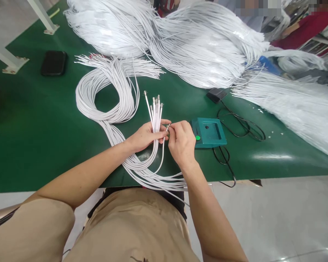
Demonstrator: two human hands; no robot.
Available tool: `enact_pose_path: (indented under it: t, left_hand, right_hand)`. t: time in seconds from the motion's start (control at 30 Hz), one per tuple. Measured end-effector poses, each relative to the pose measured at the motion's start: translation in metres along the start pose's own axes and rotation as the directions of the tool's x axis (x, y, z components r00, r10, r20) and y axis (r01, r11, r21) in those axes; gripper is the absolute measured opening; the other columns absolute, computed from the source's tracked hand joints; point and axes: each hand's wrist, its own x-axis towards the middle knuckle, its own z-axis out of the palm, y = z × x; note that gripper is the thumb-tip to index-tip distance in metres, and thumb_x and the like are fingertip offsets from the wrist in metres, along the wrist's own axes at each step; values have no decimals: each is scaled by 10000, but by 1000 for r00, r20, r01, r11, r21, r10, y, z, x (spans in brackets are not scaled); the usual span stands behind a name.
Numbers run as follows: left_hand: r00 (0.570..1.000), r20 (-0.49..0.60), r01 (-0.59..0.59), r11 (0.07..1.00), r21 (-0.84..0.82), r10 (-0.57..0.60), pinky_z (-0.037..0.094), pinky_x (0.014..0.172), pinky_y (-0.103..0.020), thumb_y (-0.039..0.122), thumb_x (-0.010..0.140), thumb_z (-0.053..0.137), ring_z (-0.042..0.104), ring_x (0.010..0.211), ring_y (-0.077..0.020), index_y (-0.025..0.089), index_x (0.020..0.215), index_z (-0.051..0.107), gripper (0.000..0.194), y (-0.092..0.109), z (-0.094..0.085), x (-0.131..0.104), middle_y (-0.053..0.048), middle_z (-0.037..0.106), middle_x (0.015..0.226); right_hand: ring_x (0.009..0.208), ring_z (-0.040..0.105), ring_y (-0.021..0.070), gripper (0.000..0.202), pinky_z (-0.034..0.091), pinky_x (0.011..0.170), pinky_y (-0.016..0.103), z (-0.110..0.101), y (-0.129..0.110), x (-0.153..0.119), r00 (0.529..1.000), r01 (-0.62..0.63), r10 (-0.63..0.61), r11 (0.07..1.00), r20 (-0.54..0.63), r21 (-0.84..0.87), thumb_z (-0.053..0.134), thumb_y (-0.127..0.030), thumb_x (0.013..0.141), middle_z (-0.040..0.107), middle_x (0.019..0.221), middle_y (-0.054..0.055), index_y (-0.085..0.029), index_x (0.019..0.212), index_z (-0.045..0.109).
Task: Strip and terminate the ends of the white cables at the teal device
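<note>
Left grip [147,137] clasping white cables [156,124], ends [154,102] jutting beyond it; right grip [182,141] pinching single cable [163,153] near tip [168,126], alongside.

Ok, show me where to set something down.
Widest: green table left of the coiled white cables, nearer than the flat black object. Smaller: front edge, right of the black cords. Crowded: far middle and right, under white cable heaps, and around left hand and right hand.

Identifiable as a workshop or factory floor. Furnished with a green workbench [30,145], carrying bolted white metal uprights [41,15]. Stocked with bundles of white wires [127,98], both coiled and heaped. Equipped with a teal bench device [207,125]. Occupied beyond the bench by a person in red [306,31].
</note>
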Motion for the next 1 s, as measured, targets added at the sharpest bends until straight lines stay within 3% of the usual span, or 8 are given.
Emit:
enact_pose_path:
  t: [0.07, 0.13, 0.23, 0.43, 0.63, 0.8, 0.9, 1.0]
  left_hand:
    - [999, -16, 45, 998, -47, -46, 531, 737, -303, 137, 709, 737, 561, 535, -44, 136, 1093, 603, 406, -1, -1, 2, 37, 602, 751]
    - [997, -50, 64, 998, -22, -65, 534, 759, -317, 141, 701, 749, 595, 570, -64, 128, 1102, 601, 428, -2, -2, 4, 25, 616, 759]
    - [994, -108, 41, 997, 60, -34, 538, 780, -323, 160, 704, 753, 654, 654, -103, 128, 1130, 600, 453, -4, -6, 8, 8, 622, 804]
    - [987, -159, 43, 972, 232, -6, 542, 784, -329, 170, 686, 753, 691, 702, -148, 124, 1101, 612, 441, -10, -11, 16, -6, 647, 798]
    - [975, -211, 46, 880, 472, 62, 531, 719, -307, 198, 675, 732, 666, 647, -144, 119, 1088, 621, 435, -10, -9, 20, -47, 712, 818]
    - [964, -238, 63, 766, 640, 121, 516, 783, -334, 217, 661, 717, 662, 663, -159, 135, 1060, 645, 413, -8, -6, 20, -32, 732, 799]
    - [966, -228, 66, 737, 673, 122, 512, 803, -337, 224, 649, 720, 674, 704, -174, 145, 1049, 657, 413, -9, -6, 20, -26, 734, 803]
    - [971, -220, 77, 757, 649, 90, 522, 786, -338, 233, 643, 725, 682, 707, -183, 144, 1066, 651, 438, -10, -8, 21, -30, 733, 810]
  right_hand:
    - [821, 524, 220, 292, 398, 774, 350, -1, 6, 0, 985, 164, -152, 967, 78, -194, 372, -222, 951, 605, 834, 96, -186, 785, 610]
    - [851, 531, 229, 270, 387, 777, 349, -6, 15, 4, 967, 239, -204, 935, 153, -262, 375, -232, 959, 625, 874, 98, -183, 862, 623]
    - [967, 546, 250, 189, 378, 841, 358, -17, 32, 16, 967, 223, -170, 926, 191, -305, 468, -214, 920, 658, 1024, 100, -175, 1041, 609]
    - [844, 595, 229, 110, 325, 978, 396, -21, 54, 33, 901, 250, -93, 909, 423, -333, 587, -134, 813, 699, 847, 59, -184, 906, 619]
    - [775, 559, 210, 111, 358, 895, 360, -17, 58, 35, 904, 252, -119, 924, 410, -287, 557, -107, 783, 672, 763, 47, -194, 772, 626]
    - [715, 534, 214, 177, 405, 803, 336, -15, 57, 37, 917, 224, -74, 909, 393, -351, 502, -88, 785, 611, 681, 64, -191, 760, 644]
    - [746, 564, 210, 174, 401, 925, 369, -18, 54, 36, 905, 235, -77, 910, 417, -342, 500, -97, 806, 632, 697, 60, -190, 792, 646]
    - [987, 588, 237, 148, 252, 1109, 478, -24, 53, 31, 936, 208, -84, 916, 342, -343, 524, -195, 856, 697, 934, 81, -190, 940, 646]
